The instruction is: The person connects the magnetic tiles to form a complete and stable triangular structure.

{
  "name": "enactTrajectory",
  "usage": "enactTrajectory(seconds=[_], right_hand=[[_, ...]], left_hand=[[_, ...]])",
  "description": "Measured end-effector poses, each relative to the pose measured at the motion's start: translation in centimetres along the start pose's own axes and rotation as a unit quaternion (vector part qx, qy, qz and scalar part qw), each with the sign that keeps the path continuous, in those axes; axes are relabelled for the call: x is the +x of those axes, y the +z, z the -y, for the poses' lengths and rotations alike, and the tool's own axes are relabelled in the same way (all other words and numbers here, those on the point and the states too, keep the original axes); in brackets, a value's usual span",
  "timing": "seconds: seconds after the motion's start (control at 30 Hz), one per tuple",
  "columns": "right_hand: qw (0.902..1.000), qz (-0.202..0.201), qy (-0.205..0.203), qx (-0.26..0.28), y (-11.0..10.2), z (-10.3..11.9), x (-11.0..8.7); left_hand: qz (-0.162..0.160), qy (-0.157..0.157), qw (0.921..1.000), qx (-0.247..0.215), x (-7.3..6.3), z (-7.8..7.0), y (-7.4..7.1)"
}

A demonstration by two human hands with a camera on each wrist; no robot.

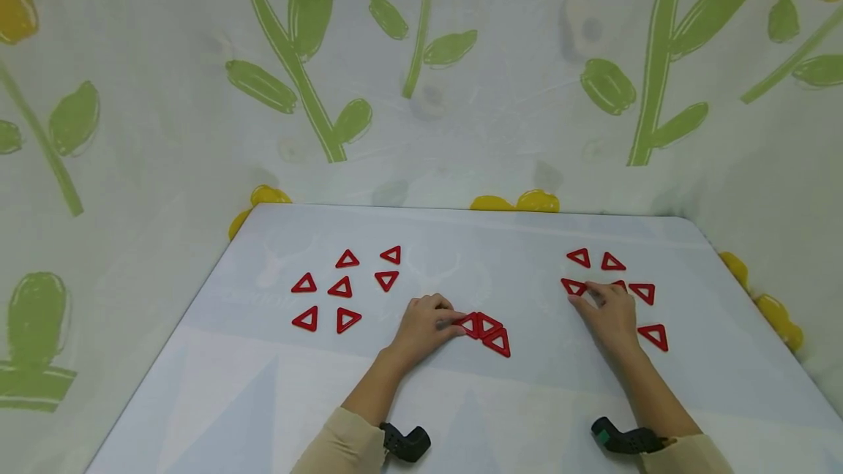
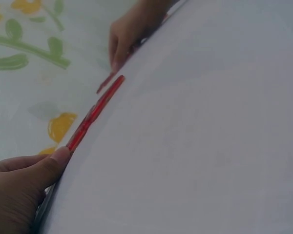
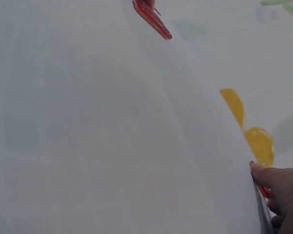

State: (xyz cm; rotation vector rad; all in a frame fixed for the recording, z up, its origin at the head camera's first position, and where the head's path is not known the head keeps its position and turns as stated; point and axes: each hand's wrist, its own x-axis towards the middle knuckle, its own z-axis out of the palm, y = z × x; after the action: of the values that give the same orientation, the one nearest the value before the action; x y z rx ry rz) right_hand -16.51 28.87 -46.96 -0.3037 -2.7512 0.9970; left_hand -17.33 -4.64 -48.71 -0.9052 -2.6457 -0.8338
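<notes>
In the head view, three hollow red plastic triangles lie edge to edge near the table's middle. My left hand (image 1: 424, 325) pinches the leftmost triangle (image 1: 476, 325) between thumb and fingers. Against it sits a second triangle (image 1: 481, 323), and a third triangle (image 1: 506, 343) adjoins at the lower right. Farther right, my right hand (image 1: 612, 313) has thumb and fingertips on another red triangle (image 1: 571, 281), gripping its right end. The left wrist view shows the joined row edge-on, with the left thumb (image 2: 61, 155) at its near end. Part of one more triangle (image 1: 620, 284) is hidden behind the right hand.
Several loose red triangles (image 1: 304, 290) are spread over the left of the white table (image 1: 527, 401). More triangles (image 1: 642, 286) lie around the right hand. Behind the table's far edge hangs a pale cloth (image 1: 500, 145) with flower prints. Black bands (image 1: 407, 445) circle both wrists.
</notes>
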Motion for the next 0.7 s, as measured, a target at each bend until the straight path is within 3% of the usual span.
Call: enactTrajectory(seconds=[0.4, 0.7], right_hand=[[0.9996, 0.011, -0.019, -0.015, 0.5, 0.3, -0.6], [0.9992, -0.008, -0.04, -0.001, 1.6, 0.4, -0.8]], left_hand=[[0.007, -0.001, 1.0, -0.005, 0.0, -0.3, -0.2], [0.013, -0.008, 0.9999, -0.006, 0.0, -0.2, -0.3]])
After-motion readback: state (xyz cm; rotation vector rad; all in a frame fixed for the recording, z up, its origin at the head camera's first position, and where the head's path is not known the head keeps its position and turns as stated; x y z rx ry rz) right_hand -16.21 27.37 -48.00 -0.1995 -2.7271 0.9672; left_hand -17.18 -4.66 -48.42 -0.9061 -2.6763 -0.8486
